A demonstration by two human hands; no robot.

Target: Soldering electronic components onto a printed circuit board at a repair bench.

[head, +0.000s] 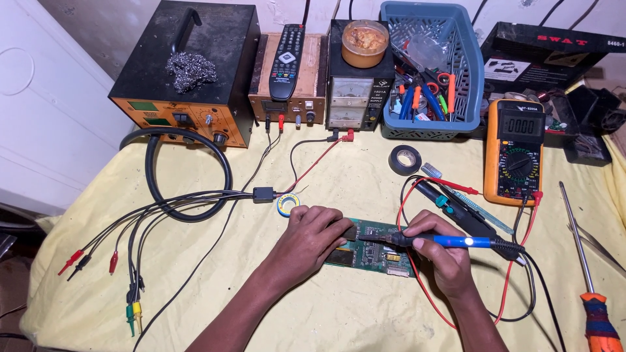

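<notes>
Hands meet over one green rectangular circuit board (372,251), which lies flat on the yellow cloth-covered desk (352,313) and serves as the landmark here. The left hand (310,241) rests on the board's left end, its grip pressed down flat on the board with fingers together. The right hand (440,257) sits at the board's right edge, its grip pinched around one blue-handled soldering iron (450,242), whose dark tip lies over the board's middle. Just left of the board lies one small blue-and-yellow ring of solder wire (287,204). Behind the board to the right sit one roll of black tape (404,159) and one orange multimeter (514,151). Far behind the board stand three bench boxes: one orange-fronted black station (186,72), one wooden-cased supply (287,98) and one black supply with two dials (355,98).
</notes>
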